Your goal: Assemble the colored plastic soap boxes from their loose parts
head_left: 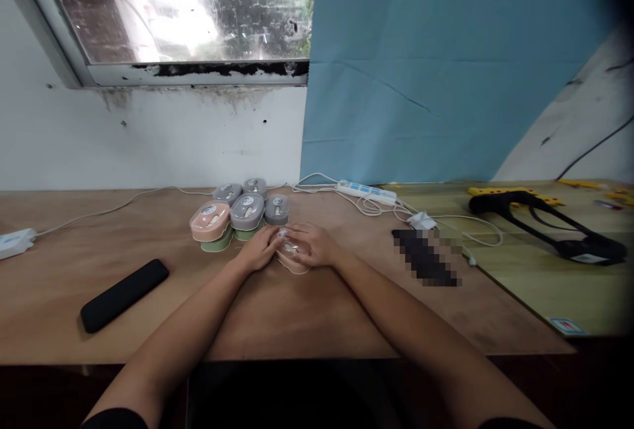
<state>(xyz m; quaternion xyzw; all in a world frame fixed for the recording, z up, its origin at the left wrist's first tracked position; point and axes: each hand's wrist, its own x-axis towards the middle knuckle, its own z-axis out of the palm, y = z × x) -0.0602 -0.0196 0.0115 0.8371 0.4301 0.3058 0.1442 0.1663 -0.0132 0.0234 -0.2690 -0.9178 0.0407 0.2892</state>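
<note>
My left hand [261,249] and my right hand [312,244] meet over a small pink oval case [292,261] with a clear lid that lies on the wooden table [277,313]. Both hands have their fingers curled around it, the left from the left side, the right from the right. Just behind them stands a cluster of several similar oval cases: a pink one [210,220] stacked on a green one [218,242], and grey ones [247,211] behind.
A black phone [123,294] lies at the left. A blurred dark object [426,257] sits right of my hands. A white power strip [365,191] with cables runs along the back. A black tool [545,221] rests at the far right; a white adapter [14,242] at the far left.
</note>
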